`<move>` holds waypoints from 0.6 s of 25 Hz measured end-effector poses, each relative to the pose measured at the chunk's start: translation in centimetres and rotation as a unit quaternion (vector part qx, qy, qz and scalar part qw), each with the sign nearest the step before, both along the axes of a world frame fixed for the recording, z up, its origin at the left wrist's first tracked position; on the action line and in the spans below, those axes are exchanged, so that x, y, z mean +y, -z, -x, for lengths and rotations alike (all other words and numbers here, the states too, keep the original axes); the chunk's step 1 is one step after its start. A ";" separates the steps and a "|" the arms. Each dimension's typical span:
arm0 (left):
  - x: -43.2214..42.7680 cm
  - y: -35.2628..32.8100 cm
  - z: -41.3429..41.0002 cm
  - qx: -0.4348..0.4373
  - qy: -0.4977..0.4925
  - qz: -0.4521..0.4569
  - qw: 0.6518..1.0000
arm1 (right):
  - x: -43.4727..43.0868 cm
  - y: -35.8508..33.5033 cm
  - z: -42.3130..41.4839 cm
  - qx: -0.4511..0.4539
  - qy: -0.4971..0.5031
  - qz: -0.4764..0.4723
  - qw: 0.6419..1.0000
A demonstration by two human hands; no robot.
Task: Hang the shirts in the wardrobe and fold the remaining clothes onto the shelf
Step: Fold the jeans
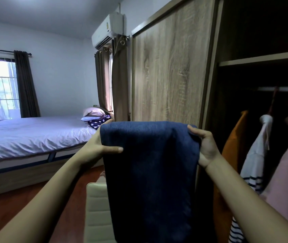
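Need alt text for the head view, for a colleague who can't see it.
The left hand and the right hand grip the top corners of a dark blue garment hanging in front of the open wardrobe. An orange garment, a white striped shirt and a pink garment hang inside at right; a bed stands at left.

- Both arms bare and stretched forward, forearms rising from the bottom corners toward centre.
- Left hand [101,146]: thumb lies across the front of the cloth [150,163], fingers behind its top-left edge, pinching it.
- Right hand [207,146]: fingers curled over the top-right corner, gripping.
- Hands roughly level, apart.
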State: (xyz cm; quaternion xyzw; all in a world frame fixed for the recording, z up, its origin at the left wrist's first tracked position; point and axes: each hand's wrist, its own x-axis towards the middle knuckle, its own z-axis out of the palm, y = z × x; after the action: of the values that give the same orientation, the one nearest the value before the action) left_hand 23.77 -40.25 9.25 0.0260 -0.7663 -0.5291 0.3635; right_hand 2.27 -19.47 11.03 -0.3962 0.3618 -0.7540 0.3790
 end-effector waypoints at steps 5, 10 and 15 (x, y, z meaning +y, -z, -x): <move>0.1 0.0 0.6 0.053 -0.123 0.002 0.991 | 0.4 -1.8 -0.5 -0.007 0.005 -0.018 1.000; 0.9 0.1 0.4 0.090 -0.077 -0.041 0.992 | 1.7 -4.4 -0.9 0.155 0.097 -0.230 0.956; 2.5 -1.0 0.9 0.148 -0.115 -0.131 0.973 | 0.8 -3.1 -1.0 0.241 0.323 -0.133 0.906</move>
State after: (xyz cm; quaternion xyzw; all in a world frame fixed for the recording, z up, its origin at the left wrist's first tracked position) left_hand 22.87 -37.73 10.29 0.0825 -0.6200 -0.5772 0.5250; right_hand 3.28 -18.71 14.14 -0.3734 0.6467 -0.6619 0.0654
